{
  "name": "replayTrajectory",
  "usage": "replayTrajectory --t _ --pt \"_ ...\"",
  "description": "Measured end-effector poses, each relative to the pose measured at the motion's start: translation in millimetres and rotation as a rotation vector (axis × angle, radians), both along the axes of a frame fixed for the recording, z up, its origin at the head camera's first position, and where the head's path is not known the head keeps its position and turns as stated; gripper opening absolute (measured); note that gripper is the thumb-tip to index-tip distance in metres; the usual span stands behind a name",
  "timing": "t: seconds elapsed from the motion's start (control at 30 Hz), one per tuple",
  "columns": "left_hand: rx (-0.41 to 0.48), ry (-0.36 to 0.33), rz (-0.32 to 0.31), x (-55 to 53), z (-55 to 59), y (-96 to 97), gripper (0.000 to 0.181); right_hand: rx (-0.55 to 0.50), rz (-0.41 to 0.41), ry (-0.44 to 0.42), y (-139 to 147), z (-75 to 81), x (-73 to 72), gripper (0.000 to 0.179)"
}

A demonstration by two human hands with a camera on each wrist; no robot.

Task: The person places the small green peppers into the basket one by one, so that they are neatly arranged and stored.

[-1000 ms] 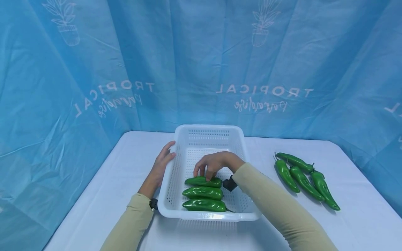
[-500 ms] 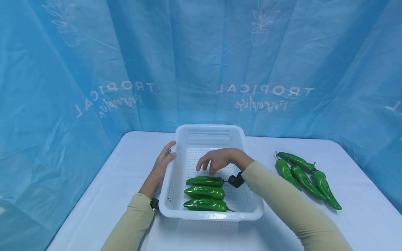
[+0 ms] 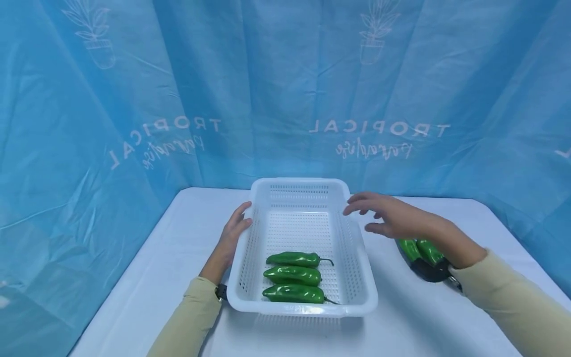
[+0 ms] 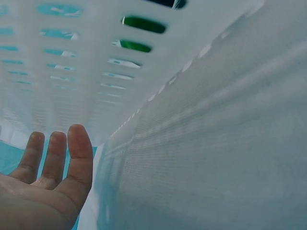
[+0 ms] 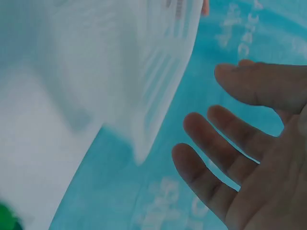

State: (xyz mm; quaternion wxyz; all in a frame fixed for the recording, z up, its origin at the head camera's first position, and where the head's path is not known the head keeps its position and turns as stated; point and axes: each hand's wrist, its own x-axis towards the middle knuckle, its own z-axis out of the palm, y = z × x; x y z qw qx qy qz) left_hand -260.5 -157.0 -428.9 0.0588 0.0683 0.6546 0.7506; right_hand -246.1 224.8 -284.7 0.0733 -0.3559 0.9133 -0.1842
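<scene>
Green peppers (image 3: 292, 275) in white basket (image 3: 303, 309), left of right hand (image 3: 392, 216).

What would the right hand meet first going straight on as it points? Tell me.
Probably the white basket, at its right rim: the right hand points that way in the head view. The hand's height is unclear, so it might pass over.

Mirror-reversed, "TROPICAL Paradise" (image 3: 396, 128) stands twice in pale print on the blue curtain (image 3: 281, 94): once beyond and to the left of the left hand (image 3: 230, 234), once beyond the right hand (image 3: 392, 215). Lettering (image 3: 563, 153) farther right is cut off.
</scene>
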Motion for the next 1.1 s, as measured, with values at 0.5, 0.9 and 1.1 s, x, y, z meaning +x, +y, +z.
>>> replayTrajectory --t 0.5,0.9,1.1 --pt "-0.036 -0.004 -0.003 -2.5 8.2 1.5 0.053 0.103 -0.188 0.221 107 -29.7 36.4 0.055" --pt "-0.031 -0.02 -0.001 -0.3 1.5 1.4 0.054 0.177 -0.248 0.172 108 -55.9 30.1 0.053" --pt "-0.044 -0.014 0.006 0.6 2.7 -0.1 0.054 0.216 -0.209 0.201 108 -71.5 13.6 0.058"
